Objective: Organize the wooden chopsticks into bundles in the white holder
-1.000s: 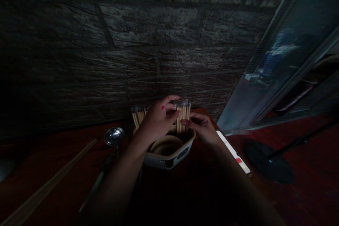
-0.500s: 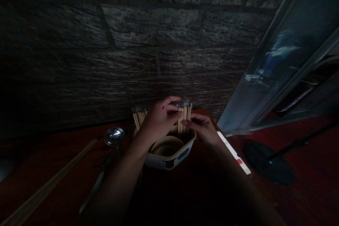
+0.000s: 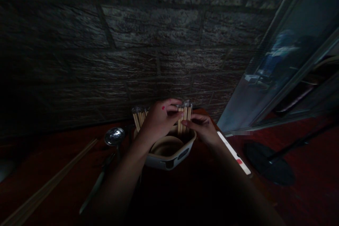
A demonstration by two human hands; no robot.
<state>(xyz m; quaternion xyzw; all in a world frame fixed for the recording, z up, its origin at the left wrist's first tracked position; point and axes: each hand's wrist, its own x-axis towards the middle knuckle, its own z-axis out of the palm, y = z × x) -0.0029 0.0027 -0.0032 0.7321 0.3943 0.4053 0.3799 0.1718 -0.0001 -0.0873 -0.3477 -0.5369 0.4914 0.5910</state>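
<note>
The chopsticks (image 3: 187,114) I saw were pale and slender, their tops in clear, shiny wrapping, standing nearly upright, close together, at the container's back right. A second bunch (image 3: 138,118) leaned outward at the left, partly hidden. The container (image 3: 156,162) was pale and angular, dark-marked outside, a round rim showing within, on a reddish table (image 3: 71,187).

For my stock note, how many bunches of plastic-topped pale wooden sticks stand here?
2: right bunch at the left hand and right hand; left bunch partly behind the left hand, which may hide more.
</note>
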